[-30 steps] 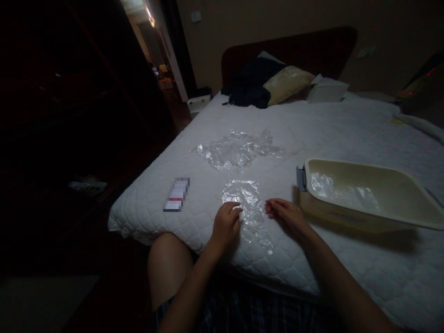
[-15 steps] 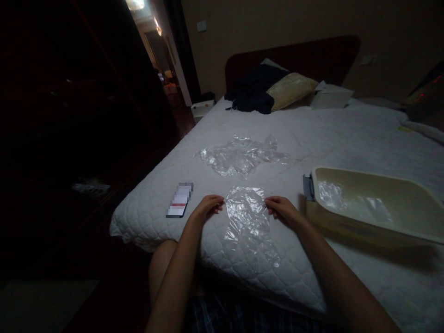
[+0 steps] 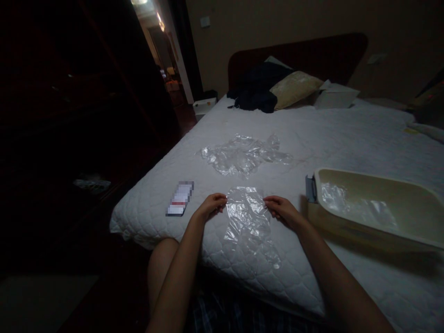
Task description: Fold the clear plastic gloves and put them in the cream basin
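A clear plastic bag (image 3: 247, 215) lies spread on the white quilted bed, its upper part fairly flat and its lower end crumpled towards me. My left hand (image 3: 213, 206) pinches its left edge near the top. On the opposite edge, at about the same height, my right hand (image 3: 280, 209) pinches it too. Just beyond is a loose heap of more clear plastic bags (image 3: 243, 155). To the right stands a cream plastic bin (image 3: 364, 231) with a grey latch; some clear plastic (image 3: 376, 212) lies inside it.
A phone (image 3: 179, 199) lies on the bed (image 3: 159, 175) left of my hands. Dark cloth (image 3: 258, 85), a beige pillow (image 3: 296, 88) and a white box (image 3: 336, 96) are by the headboard (image 3: 312, 51). The bed's left edge drops to a dark floor.
Both hands stay at the bag's edges, with my left hand shifted slightly inward. The bag keeps nearly the same place. The whole view has shifted a little.
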Available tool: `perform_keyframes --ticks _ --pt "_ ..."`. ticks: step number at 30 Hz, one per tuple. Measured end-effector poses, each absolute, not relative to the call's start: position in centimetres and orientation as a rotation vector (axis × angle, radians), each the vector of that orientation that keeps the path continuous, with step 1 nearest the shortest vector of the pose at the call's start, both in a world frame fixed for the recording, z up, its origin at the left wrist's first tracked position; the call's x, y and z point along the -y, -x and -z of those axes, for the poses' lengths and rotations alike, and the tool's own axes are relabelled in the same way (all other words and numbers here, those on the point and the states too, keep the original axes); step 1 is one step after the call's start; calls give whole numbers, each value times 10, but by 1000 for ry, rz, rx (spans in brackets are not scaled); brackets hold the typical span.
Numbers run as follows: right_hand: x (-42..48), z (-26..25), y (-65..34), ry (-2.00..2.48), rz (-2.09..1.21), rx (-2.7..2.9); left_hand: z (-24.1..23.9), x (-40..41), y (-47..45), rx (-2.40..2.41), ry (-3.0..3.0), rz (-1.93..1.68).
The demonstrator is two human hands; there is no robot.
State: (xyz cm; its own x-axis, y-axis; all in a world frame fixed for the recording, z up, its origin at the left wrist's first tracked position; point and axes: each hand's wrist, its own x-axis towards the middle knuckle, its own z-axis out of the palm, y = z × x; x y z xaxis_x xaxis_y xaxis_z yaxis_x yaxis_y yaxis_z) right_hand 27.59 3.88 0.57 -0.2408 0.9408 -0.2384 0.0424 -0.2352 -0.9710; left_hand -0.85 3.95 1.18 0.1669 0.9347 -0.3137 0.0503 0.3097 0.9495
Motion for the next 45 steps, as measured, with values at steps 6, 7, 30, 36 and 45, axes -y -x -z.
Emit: perform_keyframes --ticks 6,7,30,36,45 --pt "-41 -7 -272 1258 -1534 1291 -14 -41 4 -1298 -1037 -836" --pt "-41 -7 -272 1255 -1529 1290 -15 -41 4 -1307 -1034 -834" --pt "-34 -9 -269 1288 -1515 1235 -10 -38 7 -1212 -1038 -882" --pt "-35 -7 -270 1277 -1503 1226 -10 -37 6 -1190 -1033 -889" --pt "-36 -5 -268 1311 -1515 1232 -12 -36 5 -1165 -1028 -911"
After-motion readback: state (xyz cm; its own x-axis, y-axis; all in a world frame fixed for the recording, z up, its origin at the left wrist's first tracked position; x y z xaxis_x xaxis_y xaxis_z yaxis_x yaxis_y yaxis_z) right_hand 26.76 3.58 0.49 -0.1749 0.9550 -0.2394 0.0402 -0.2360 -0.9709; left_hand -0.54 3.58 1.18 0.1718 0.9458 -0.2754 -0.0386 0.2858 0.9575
